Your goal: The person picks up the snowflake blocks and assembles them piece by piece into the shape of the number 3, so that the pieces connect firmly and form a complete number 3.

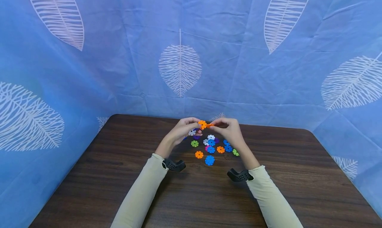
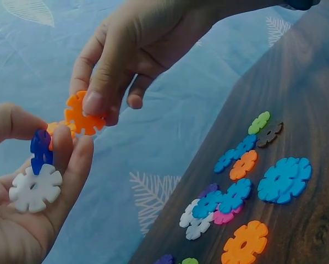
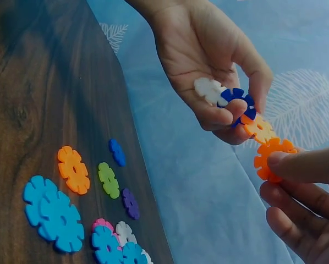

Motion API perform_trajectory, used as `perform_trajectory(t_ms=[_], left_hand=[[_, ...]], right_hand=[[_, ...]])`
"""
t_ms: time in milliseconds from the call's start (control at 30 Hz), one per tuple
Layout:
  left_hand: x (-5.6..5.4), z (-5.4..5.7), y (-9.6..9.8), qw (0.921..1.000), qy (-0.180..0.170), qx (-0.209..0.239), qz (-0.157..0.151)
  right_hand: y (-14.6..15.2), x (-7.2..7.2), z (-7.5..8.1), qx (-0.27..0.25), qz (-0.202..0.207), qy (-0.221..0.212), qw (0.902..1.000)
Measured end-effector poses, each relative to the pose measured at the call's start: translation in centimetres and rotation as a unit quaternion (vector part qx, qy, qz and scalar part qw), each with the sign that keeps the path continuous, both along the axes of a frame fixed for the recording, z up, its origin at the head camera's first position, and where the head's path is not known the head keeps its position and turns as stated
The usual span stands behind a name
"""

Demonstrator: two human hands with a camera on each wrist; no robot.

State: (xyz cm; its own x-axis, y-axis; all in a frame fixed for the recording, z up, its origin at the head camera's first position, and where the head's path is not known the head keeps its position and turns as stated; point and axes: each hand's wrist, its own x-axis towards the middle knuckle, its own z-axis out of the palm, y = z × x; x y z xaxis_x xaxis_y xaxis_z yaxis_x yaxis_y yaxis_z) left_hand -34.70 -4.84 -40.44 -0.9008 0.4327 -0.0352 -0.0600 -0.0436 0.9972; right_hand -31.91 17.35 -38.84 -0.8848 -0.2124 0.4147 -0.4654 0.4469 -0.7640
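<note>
Over the far part of the table, both hands meet around a short chain of notched plastic snowflake discs. My left hand holds the chain: a white disc lies against its fingers, joined to a dark blue disc, which connects to an orange disc. Between thumb and fingers, my right hand pinches a second orange disc. This one meets the first orange disc at its edge; whether their notches are interlocked I cannot tell.
Below the hands, loose discs lie on the dark wooden table: an orange disc, overlapping light blue discs, a green disc, and several white, purple, pink and brown ones. Behind the table hangs a blue leaf-patterned cloth.
</note>
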Motion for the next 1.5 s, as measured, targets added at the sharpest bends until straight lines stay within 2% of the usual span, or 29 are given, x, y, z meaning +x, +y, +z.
perform_trajectory(t_ms=[333,800,967,1200,1367,1500], left_hand=[[0.2,-0.1,0.2,0.9999,0.001,0.012,-0.006],[0.5,0.2,0.1,0.9991,0.036,0.011,-0.02],[0.7,0.4,0.3,0.9991,0.037,0.017,-0.012],[1.1,0.6,0.8,0.9974,0.054,0.048,-0.003],[1.2,0.5,1.0,0.9967,0.054,0.061,0.002],[1.2,0.5,1.1,0.9975,0.044,0.055,0.006]], right_hand=[[-0.3,0.3,0.1,0.003,0.014,0.019,0.9997],[0.0,0.6,0.6,0.011,0.044,0.025,0.9987],[0.2,0.4,0.6,0.013,0.043,0.047,0.9979],[-0.1,0.6,0.6,0.003,0.04,0.081,0.9959],[-0.3,0.7,0.5,0.003,0.029,0.091,0.9954],[-0.4,0.7,0.4,-0.008,0.021,0.089,0.9958]])
